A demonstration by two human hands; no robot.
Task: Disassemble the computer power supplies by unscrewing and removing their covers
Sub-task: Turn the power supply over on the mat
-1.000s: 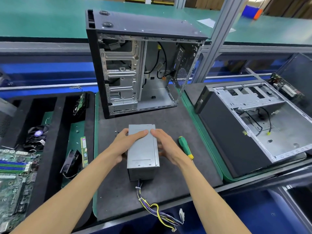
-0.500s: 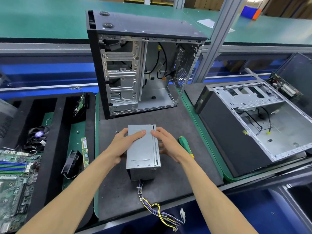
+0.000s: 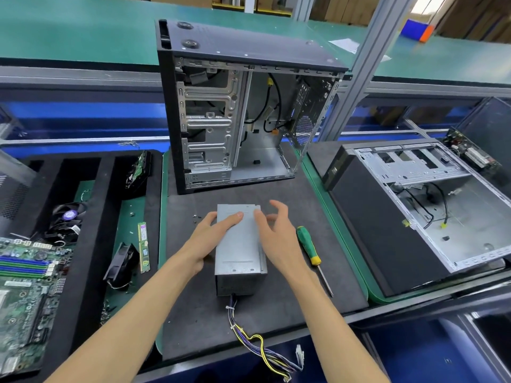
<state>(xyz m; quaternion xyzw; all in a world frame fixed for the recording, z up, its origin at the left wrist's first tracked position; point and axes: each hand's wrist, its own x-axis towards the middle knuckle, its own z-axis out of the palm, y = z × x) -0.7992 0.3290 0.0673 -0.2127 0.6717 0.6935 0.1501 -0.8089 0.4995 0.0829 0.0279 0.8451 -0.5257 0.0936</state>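
A grey metal power supply [image 3: 240, 250] lies on the dark mat [image 3: 290, 308], its bundle of coloured wires [image 3: 260, 344] trailing over the near edge. My left hand [image 3: 213, 230] rests on its left side with the thumb lying across the top cover. My right hand [image 3: 272, 230] is at the right top edge, thumb touching the cover, the other fingers spread and lifted off. A green-and-yellow screwdriver [image 3: 309, 247] lies on the mat just right of my right hand. A few tiny screws [image 3: 197, 217] lie left of the unit.
An open black computer case [image 3: 243, 106] stands upright behind the power supply. A second open case [image 3: 414, 205] lies on its side at right. Left trays hold a motherboard [image 3: 25, 286], a fan [image 3: 121, 262], a RAM stick [image 3: 143, 247] and a cooler [image 3: 66, 219].
My right hand's fingers have lifted off the power supply's far right edge and spread open; the thumb stays on the cover. The uncovered screwdriver now shows fully. The left hand has barely moved.
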